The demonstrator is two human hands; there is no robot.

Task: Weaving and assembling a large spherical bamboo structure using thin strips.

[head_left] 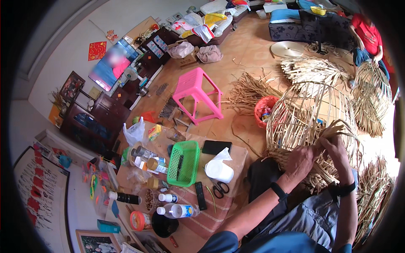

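Observation:
A large open-ribbed basket (310, 111) of pale dried plant strips stands on its side in front of my lap. Its near rim is a thick band of woven strips. My left hand (301, 161) is closed on strips at this rim. Close to it on the right, my right hand (335, 152) pinches a bundle of dried strips (337, 127) that bends over at the top of the rim. The fingertips of both hands are partly hidden. Each wrist has a dark band.
Left of me, a table (211, 211) bears a green plastic basket (183, 163), a phone, a tissue roll, scissors (220, 189) and several bottles. Beyond are a pink stool (198, 93), a red basket (265, 110) and heaps of dried strips (312, 69). A person in red (366, 36) works on another basket.

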